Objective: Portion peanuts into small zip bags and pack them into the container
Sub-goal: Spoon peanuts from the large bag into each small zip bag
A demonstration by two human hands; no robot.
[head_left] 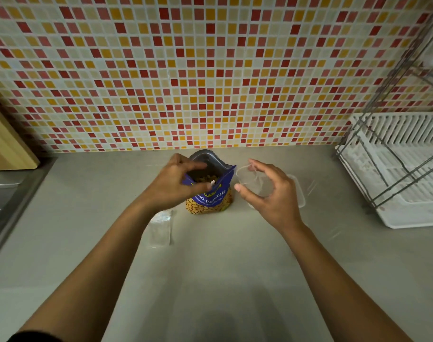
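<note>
While my left hand [176, 185] pinches the peanut bag [210, 202] and my right hand [272, 193] grips a limp zip bag [248, 177], peanuts [204, 178] could miss its mouth.

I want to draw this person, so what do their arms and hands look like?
Both forearms are bare. Left hand and right hand show no gloves, rings or watch. A dark sleeve edge peeks in on the left arm.

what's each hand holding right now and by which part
Right hand pinches the small zip bag at its open mouth. Left hand is at the peanut bag's open top; whether it grips the rim cannot be told.
</note>
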